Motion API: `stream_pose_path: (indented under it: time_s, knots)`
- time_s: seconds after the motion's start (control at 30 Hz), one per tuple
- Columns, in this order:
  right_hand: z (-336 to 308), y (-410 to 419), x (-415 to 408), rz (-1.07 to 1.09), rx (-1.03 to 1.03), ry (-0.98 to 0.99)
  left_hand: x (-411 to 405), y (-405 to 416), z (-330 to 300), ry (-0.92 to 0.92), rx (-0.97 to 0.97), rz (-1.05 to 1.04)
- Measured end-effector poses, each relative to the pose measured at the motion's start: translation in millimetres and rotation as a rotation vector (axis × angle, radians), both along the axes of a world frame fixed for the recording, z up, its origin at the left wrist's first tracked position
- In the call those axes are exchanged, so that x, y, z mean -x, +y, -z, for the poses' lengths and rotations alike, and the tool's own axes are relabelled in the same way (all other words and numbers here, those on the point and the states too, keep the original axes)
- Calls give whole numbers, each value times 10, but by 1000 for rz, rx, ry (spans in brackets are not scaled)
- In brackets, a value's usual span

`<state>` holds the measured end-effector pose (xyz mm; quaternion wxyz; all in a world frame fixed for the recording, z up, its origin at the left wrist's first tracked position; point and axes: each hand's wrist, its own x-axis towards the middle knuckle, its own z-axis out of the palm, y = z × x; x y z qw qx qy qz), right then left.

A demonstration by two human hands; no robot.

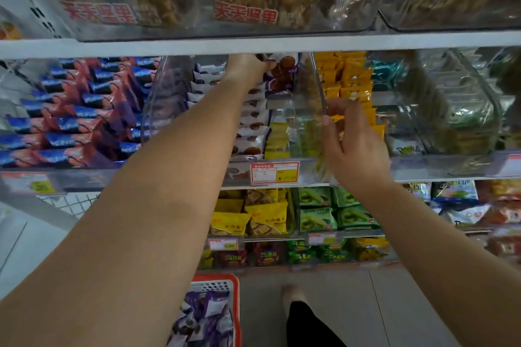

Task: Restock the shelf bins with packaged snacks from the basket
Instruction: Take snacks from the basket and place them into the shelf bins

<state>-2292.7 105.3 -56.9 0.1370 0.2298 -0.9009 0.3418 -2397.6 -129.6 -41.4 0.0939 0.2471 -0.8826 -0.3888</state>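
Observation:
My left hand point(248, 66) reaches deep into a clear shelf bin point(315, 87) and grips a purple-and-white cookie packet point(282, 70) near the bin's back. A row of matching packets point(251, 124) fills the bin's left side. At the bin's right wall my right hand point(352, 138) holds the clear divider edge with curled fingers. The red basket point(235, 307) stands on the floor below, holding several purple packets point(205, 315).
Neighbouring bins hold blue-and-red packets point(73, 118) on the left and yellow packets point(349, 79) on the right. A price tag point(275, 173) hangs on the shelf edge. Lower shelves carry yellow and green snack bags. My foot point(293, 293) stands beside the basket.

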Motion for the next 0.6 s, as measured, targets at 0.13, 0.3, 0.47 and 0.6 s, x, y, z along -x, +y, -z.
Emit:
stream_pose_path:
  time_s: [0.13, 0.3, 0.47, 0.6]
  knots:
    - [-1, -27, -1, 13, -24, 26, -34, -48, 81, 48, -14, 94]
    - [-7, -57, -12, 35, -52, 41, -59, -8, 84, 61, 92, 155]
    - [17, -75, -12, 21, -59, 93, -77, -39, 36, -46, 193, 187]
    - [11, -103, -22, 12, -46, 104, -88, 58, 66, -62, 358, 198]
